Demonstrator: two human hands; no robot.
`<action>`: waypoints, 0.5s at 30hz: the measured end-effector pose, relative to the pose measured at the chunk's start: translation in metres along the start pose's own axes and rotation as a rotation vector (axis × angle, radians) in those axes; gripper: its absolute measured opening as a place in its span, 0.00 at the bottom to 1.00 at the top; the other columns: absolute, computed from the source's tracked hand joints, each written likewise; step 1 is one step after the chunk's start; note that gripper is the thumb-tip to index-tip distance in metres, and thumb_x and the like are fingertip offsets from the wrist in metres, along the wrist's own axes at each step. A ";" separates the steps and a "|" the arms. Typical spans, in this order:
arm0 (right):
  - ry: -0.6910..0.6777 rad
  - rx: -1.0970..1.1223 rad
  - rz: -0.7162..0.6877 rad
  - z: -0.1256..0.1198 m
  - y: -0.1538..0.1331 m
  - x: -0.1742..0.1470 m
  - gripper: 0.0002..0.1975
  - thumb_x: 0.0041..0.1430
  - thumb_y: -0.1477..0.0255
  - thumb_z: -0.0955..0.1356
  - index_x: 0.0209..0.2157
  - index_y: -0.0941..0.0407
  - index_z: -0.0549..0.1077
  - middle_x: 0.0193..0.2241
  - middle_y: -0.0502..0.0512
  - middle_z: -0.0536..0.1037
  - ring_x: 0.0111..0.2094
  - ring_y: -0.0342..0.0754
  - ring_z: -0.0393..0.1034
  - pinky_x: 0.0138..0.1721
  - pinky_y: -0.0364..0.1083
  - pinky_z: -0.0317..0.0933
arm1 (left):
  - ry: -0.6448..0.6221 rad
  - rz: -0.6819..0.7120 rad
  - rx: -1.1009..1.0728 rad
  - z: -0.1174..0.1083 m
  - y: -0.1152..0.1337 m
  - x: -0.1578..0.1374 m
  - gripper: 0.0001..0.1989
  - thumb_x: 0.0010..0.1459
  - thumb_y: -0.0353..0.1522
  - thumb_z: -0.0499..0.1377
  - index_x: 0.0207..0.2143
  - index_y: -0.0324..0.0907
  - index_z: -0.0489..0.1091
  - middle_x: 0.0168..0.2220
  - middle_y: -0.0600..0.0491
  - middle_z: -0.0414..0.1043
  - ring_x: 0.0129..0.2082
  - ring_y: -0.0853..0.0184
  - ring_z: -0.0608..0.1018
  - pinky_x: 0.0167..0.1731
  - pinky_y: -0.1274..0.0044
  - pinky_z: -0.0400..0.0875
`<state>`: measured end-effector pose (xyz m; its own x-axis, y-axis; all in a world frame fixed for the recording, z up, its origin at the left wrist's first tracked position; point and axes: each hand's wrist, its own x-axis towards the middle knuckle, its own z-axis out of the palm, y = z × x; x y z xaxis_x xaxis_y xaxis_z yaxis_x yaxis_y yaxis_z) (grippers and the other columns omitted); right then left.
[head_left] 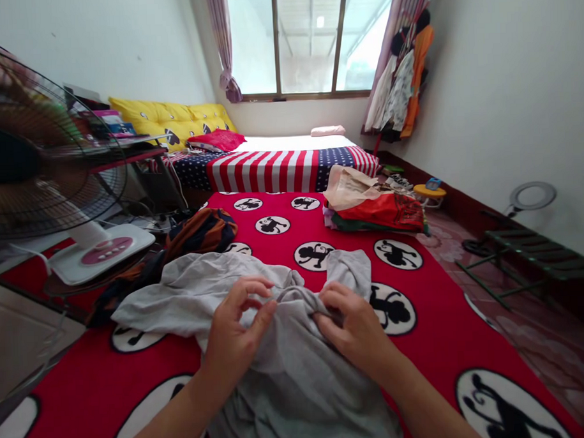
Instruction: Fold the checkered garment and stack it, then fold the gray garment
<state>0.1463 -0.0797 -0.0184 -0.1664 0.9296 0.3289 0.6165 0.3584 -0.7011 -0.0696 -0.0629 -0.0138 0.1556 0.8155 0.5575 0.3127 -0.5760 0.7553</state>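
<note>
A light grey long-sleeved shirt lies crumpled on the red blanket. One sleeve stretches out to the left, and the other pokes up at the right. My right hand is closed on the cloth near the collar, thumb below and fingers above. Just over the shirt, left of the collar, my left hand has its thumb and fingers apart, with no cloth visible between them. A dark blue and rust striped garment is heaped beyond the left sleeve.
The red blanket has black monkey prints in white circles. A stack of folded clothes sits at its far right. An electric fan stands on the left, a green folding stool on the right. A low bed lies under the window.
</note>
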 end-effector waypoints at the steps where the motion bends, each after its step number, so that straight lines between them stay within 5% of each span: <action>1: 0.058 0.018 0.046 0.000 0.004 0.001 0.09 0.56 0.72 0.66 0.22 0.56 0.64 0.25 0.48 0.65 0.29 0.43 0.60 0.32 0.43 0.53 | 0.014 0.110 0.074 0.000 0.003 -0.003 0.03 0.59 0.26 0.58 0.36 0.42 0.67 0.41 0.51 0.71 0.43 0.65 0.74 0.42 0.75 0.70; 3: 0.126 0.110 0.161 -0.002 0.011 0.003 0.13 0.58 0.66 0.65 0.22 0.56 0.63 0.21 0.46 0.61 0.26 0.42 0.57 0.28 0.43 0.51 | -0.075 0.345 0.172 0.002 0.012 -0.010 0.08 0.58 0.24 0.58 0.40 0.42 0.68 0.44 0.50 0.72 0.46 0.65 0.73 0.48 0.73 0.68; 6: 0.094 0.357 0.285 -0.003 0.014 0.004 0.17 0.58 0.59 0.66 0.23 0.56 0.63 0.20 0.44 0.58 0.23 0.41 0.53 0.24 0.41 0.48 | -0.420 0.558 0.262 0.012 0.024 -0.023 0.17 0.61 0.33 0.59 0.52 0.44 0.66 0.51 0.48 0.70 0.49 0.63 0.72 0.52 0.71 0.66; 10: 0.110 0.520 0.313 -0.003 0.005 0.002 0.19 0.55 0.57 0.69 0.22 0.56 0.62 0.19 0.43 0.56 0.22 0.39 0.49 0.21 0.40 0.45 | -0.787 0.560 0.434 0.033 0.028 -0.036 0.28 0.57 0.45 0.61 0.59 0.51 0.60 0.45 0.52 0.72 0.39 0.63 0.74 0.38 0.72 0.70; 15: 0.185 0.364 0.252 -0.014 0.008 0.002 0.18 0.51 0.60 0.72 0.22 0.56 0.64 0.18 0.44 0.59 0.21 0.39 0.51 0.21 0.41 0.46 | -0.843 0.429 0.323 0.023 0.028 -0.029 0.08 0.60 0.28 0.55 0.40 0.44 0.71 0.31 0.54 0.69 0.30 0.67 0.71 0.29 0.76 0.64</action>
<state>0.1622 -0.0763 -0.0145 0.1140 0.9723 0.2042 0.3054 0.1613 -0.9385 -0.0438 -0.1010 -0.0171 0.8900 0.3879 0.2398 0.2944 -0.8903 0.3475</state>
